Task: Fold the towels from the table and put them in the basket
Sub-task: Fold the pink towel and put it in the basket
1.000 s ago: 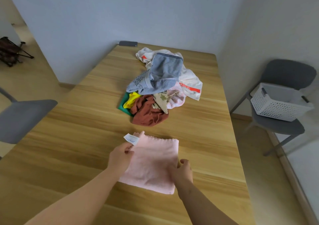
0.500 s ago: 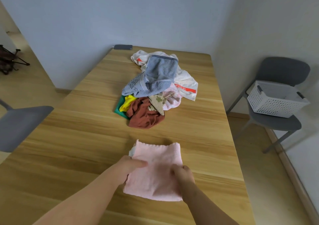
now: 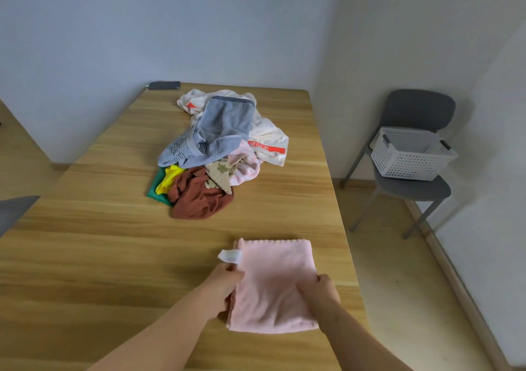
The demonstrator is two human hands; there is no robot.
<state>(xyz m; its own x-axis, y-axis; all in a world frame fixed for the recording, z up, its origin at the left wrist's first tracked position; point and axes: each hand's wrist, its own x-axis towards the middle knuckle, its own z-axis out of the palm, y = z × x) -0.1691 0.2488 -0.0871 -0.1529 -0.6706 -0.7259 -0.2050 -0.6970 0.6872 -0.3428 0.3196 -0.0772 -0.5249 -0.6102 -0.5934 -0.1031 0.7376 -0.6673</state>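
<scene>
The fingers (image 3: 234, 274) of the left hand (image 3: 223, 288) are curled round the left edge of the pink towel (image 3: 276, 285) and pinch the layers there together, I think so that the fold does not slide open. Just beyond this hand a small white label (image 3: 230, 256) sticks out from the towel's far left corner. Further back on the table lies the pile of unfolded towels (image 3: 227, 131), blue, white, brown, yellow and green, well apart from the hands, which leaves free wood for the folding.

The pink towel lies flat near the front edge, already folded to a small rectangle with its scalloped border on the far side. The right hand (image 3: 321, 288) holds its right edge, fingers bent down onto the cloth and gripping it; with both sides held, the towel can be lifted or folded again without losing shape.

To the right, past the table (image 3: 318, 205), the white basket (image 3: 410, 157) stands on a grey chair (image 3: 412, 191). No towel shows inside it, so the task seems near its beginning.
</scene>
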